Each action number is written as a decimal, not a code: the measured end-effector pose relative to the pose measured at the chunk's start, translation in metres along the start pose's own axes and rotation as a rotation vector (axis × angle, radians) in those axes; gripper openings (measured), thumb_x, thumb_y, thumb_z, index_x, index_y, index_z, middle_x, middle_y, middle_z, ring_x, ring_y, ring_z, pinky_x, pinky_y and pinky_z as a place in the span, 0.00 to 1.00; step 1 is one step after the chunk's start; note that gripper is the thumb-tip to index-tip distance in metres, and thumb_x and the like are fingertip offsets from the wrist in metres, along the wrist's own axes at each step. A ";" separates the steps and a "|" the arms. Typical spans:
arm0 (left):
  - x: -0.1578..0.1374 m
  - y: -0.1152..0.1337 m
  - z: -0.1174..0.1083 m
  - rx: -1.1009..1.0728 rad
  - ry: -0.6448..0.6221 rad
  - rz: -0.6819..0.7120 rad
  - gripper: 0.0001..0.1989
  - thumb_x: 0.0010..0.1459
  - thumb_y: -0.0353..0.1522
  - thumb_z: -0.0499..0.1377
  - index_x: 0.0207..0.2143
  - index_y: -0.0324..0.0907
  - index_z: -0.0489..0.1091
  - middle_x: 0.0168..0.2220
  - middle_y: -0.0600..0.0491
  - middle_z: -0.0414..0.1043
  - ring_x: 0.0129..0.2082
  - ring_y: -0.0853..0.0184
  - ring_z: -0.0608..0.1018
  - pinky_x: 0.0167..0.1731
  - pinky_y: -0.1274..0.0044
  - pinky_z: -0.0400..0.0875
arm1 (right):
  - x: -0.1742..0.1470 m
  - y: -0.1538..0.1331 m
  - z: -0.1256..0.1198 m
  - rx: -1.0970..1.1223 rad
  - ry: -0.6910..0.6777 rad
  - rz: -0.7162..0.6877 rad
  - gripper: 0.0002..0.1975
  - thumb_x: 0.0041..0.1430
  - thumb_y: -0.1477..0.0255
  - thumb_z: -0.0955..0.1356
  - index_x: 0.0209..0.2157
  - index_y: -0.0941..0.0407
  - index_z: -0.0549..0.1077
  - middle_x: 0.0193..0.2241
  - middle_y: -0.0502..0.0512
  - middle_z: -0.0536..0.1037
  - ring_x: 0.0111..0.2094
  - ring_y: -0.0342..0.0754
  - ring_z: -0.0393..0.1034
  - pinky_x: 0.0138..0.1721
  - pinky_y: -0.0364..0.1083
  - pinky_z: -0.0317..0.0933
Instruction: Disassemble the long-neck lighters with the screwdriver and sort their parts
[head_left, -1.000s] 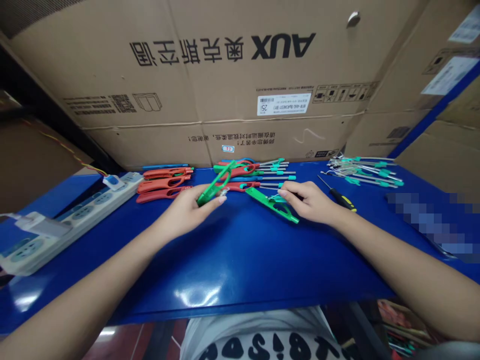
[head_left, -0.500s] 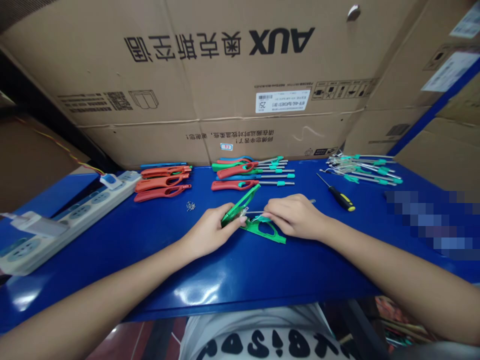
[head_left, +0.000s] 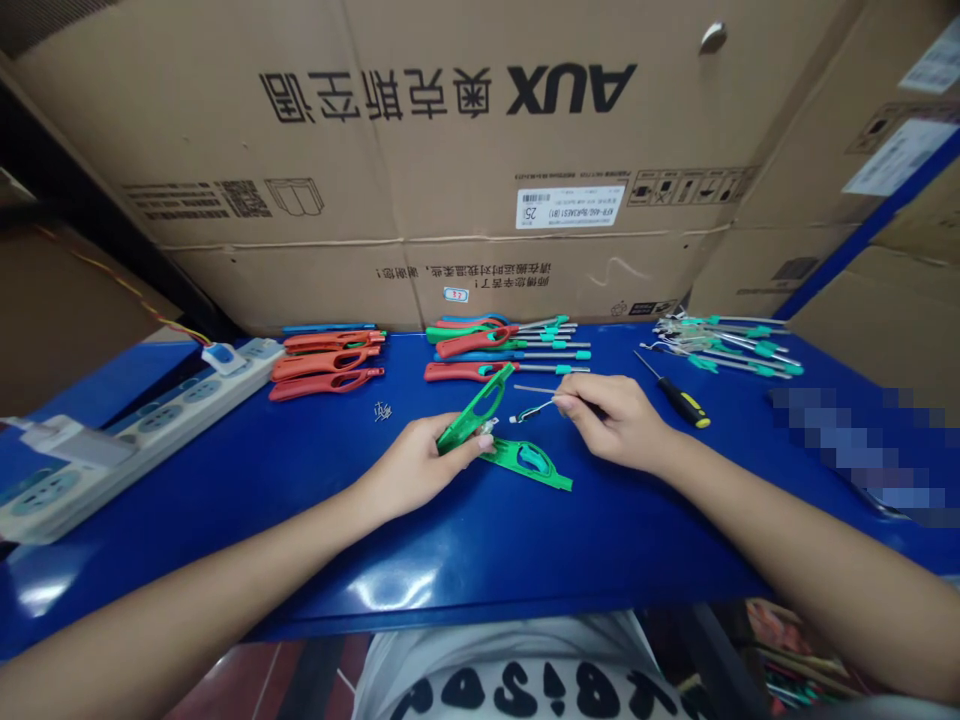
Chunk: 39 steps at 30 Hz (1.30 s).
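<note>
My left hand (head_left: pixel 424 455) is closed on a green lighter casing, its two halves spread apart. One casing half (head_left: pixel 474 408) tilts up from the fingers; the other half (head_left: pixel 551 475) points right, low over the table. A teal trigger (head_left: pixel 532 457) sits in that lower half's finger loop. Near my left thumb is a small whitish part (head_left: pixel 487 428), partly hidden. To the right, my right hand (head_left: pixel 619 415) pinches a thin metal tube (head_left: pixel 534 389) and wires with a small white end (head_left: pixel 517 419), apart from the casing. Its grip hides the rest of the tube.
Orange and red casings (head_left: pixel 330 384) lie at back left, beside a power strip (head_left: pixel 161 415). Lighters with tubes (head_left: pixel 469 372) lie behind my hands, small screws (head_left: pixel 382 411) nearer. At right are a screwdriver (head_left: pixel 679 400) and a tube pile (head_left: pixel 735 345). Cardboard (head_left: pixel 450 240) walls the back.
My right hand has moved right, away from the casing, carrying the tube and wires. The teal trigger now shows in the lower half's loop. My left hand stays nearly still.
</note>
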<state>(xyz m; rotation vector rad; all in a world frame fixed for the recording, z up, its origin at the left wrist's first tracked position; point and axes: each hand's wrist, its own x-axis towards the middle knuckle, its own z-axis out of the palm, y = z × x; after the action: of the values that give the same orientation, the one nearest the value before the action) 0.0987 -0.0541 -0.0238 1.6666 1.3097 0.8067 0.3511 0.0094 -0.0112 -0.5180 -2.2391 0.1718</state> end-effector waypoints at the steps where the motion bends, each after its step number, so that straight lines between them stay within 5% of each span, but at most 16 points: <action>1: -0.001 0.001 0.001 -0.057 0.012 -0.020 0.19 0.59 0.47 0.62 0.32 0.39 0.71 0.24 0.59 0.65 0.21 0.74 0.63 0.22 0.80 0.57 | 0.001 -0.002 0.001 0.025 0.016 0.040 0.13 0.70 0.71 0.62 0.28 0.55 0.67 0.22 0.47 0.71 0.22 0.39 0.63 0.27 0.39 0.57; 7: -0.007 0.014 0.016 -0.590 0.052 -0.153 0.21 0.51 0.44 0.71 0.37 0.39 0.70 0.24 0.61 0.61 0.20 0.77 0.59 0.19 0.82 0.52 | 0.001 -0.019 0.017 0.177 0.050 0.290 0.15 0.71 0.67 0.61 0.28 0.55 0.67 0.20 0.45 0.67 0.20 0.38 0.60 0.25 0.39 0.55; 13: -0.010 0.015 0.025 -0.755 0.005 -0.176 0.20 0.50 0.41 0.73 0.36 0.37 0.73 0.18 0.64 0.54 0.18 0.78 0.54 0.18 0.83 0.52 | -0.002 -0.036 0.025 0.153 -0.283 0.330 0.14 0.67 0.57 0.66 0.38 0.55 0.68 0.28 0.47 0.73 0.26 0.41 0.65 0.28 0.40 0.53; 16: -0.010 0.013 0.024 -0.689 -0.039 -0.158 0.19 0.52 0.43 0.71 0.36 0.37 0.74 0.17 0.63 0.56 0.17 0.78 0.57 0.18 0.83 0.54 | -0.002 -0.033 0.024 0.058 -0.419 0.315 0.16 0.66 0.55 0.66 0.39 0.55 0.68 0.32 0.51 0.76 0.30 0.44 0.69 0.28 0.41 0.51; 20: -0.010 0.012 0.018 -0.442 -0.078 -0.096 0.18 0.55 0.44 0.68 0.31 0.38 0.74 0.16 0.62 0.61 0.16 0.75 0.62 0.19 0.81 0.57 | -0.001 -0.025 0.017 -0.014 -0.524 0.247 0.11 0.70 0.66 0.61 0.36 0.55 0.70 0.33 0.52 0.78 0.32 0.45 0.71 0.30 0.42 0.49; 23: -0.006 0.009 0.010 -0.173 0.048 0.028 0.15 0.54 0.41 0.68 0.35 0.39 0.76 0.20 0.59 0.69 0.18 0.73 0.67 0.21 0.80 0.62 | 0.000 -0.022 0.009 -0.079 -0.548 0.249 0.10 0.69 0.69 0.60 0.34 0.55 0.69 0.31 0.52 0.77 0.30 0.44 0.69 0.30 0.43 0.47; 27: 0.003 -0.003 -0.004 0.169 0.206 0.263 0.18 0.50 0.39 0.71 0.42 0.41 0.78 0.38 0.52 0.79 0.29 0.68 0.75 0.30 0.77 0.69 | 0.002 -0.020 0.003 -0.221 -0.660 0.195 0.11 0.70 0.67 0.60 0.36 0.56 0.68 0.33 0.53 0.77 0.30 0.45 0.68 0.28 0.44 0.42; 34: 0.007 -0.016 -0.008 0.385 0.062 0.358 0.22 0.51 0.37 0.72 0.48 0.42 0.75 0.45 0.50 0.80 0.42 0.61 0.81 0.44 0.73 0.74 | 0.000 -0.021 0.015 -0.317 -0.848 0.133 0.12 0.70 0.64 0.60 0.42 0.56 0.70 0.40 0.55 0.78 0.32 0.47 0.71 0.27 0.45 0.40; 39: 0.005 -0.010 -0.008 0.445 0.000 0.342 0.18 0.54 0.37 0.70 0.46 0.41 0.75 0.41 0.50 0.79 0.39 0.61 0.80 0.41 0.73 0.74 | 0.001 -0.024 0.015 -0.380 -0.858 0.089 0.10 0.69 0.66 0.62 0.42 0.57 0.71 0.38 0.56 0.79 0.33 0.49 0.71 0.27 0.46 0.41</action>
<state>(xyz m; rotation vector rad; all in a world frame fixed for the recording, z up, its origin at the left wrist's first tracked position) 0.0889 -0.0462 -0.0298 2.2879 1.2854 0.7422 0.3318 -0.0109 -0.0139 -0.8657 -3.1139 0.0011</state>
